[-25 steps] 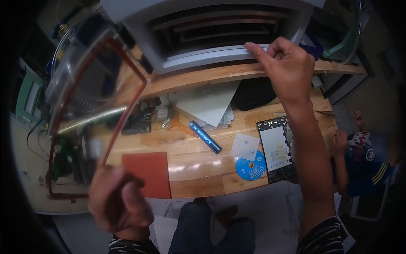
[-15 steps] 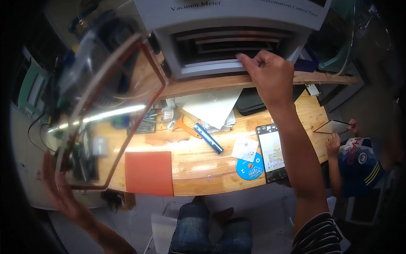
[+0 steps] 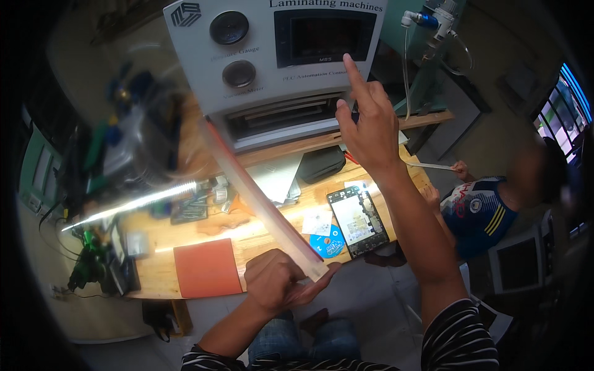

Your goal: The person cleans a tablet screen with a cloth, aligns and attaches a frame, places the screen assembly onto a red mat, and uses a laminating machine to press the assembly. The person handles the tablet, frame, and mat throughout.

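Note:
A thin rectangular frame (image 3: pixel 263 207), pale on the outside with a reddish inner edge, stands tilted and almost edge-on to me. My left hand (image 3: pixel 281 281) grips its near lower end. In front of a white boxy machine (image 3: pixel 266 80), my right hand (image 3: pixel 371 120) is raised with its index finger stretched out and the thumb apart, holding nothing. That fingertip is at the lower edge of the machine's dark screen (image 3: pixel 325 38); I cannot tell whether it touches. Two round dials (image 3: pixel 229 28) sit left of the screen, and below lies a slot (image 3: pixel 284 114) with shelf-like layers.
On the wooden table (image 3: pixel 266 232) lie an orange-red mat (image 3: pixel 208 268), a blue disc (image 3: pixel 328 242), a large phone-like device (image 3: pixel 357 221) with a lit screen and a black case (image 3: pixel 322 164). A person in a blue shirt (image 3: pixel 476 213) is at the right, holding a flat panel.
My right hand has left the slot's edge and risen to the screen. My left hand has brought the frame rightward and turned it edge-on. The view has shifted, showing more of the machine.

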`<state>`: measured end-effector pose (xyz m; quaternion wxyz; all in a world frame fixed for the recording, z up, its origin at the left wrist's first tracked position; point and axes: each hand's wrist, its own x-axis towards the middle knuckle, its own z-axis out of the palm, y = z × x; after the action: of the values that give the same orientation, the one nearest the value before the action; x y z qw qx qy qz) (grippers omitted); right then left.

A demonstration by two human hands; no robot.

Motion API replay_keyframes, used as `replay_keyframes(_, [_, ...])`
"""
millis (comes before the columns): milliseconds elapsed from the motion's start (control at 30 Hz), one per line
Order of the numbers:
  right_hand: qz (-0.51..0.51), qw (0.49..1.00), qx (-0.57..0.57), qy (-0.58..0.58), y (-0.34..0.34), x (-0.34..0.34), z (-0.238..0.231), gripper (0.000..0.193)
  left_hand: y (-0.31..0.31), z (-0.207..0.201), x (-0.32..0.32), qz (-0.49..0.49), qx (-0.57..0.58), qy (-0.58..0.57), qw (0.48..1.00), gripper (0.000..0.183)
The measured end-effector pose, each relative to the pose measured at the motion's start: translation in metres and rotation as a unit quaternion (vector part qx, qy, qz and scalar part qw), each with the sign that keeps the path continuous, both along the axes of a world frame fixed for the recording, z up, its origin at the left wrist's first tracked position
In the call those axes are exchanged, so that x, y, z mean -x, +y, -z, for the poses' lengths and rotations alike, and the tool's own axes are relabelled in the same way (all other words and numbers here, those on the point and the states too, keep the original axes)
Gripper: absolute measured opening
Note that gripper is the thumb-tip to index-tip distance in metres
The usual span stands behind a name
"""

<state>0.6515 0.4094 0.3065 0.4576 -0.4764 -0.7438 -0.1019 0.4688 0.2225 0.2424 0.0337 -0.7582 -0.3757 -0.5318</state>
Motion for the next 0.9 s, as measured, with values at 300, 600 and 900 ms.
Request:
replay_keyframes(300, [0.023, 0.995, -0.001, -0.095, 0.011, -0.008, -0.009, 0.068, 0.058, 0.009, -0.041, 0.085, -0.056, 0.016, 0.995, 0.040])
replay_keyframes(600, [-0.090, 0.987, 0.005, 0.135, 0.013, -0.066, -0.029, 0.033, 0.117, 0.020, -0.056, 0.143, -0.079, 0.145, 0.976, 0.022])
replay_keyframes(900, [-0.049, 0.992, 0.030, 0.117, -0.012, -0.060, -0.013, 0.028, 0.219, 0.022, -0.053, -0.014, -0.117, 0.390, 0.913, 0.053])
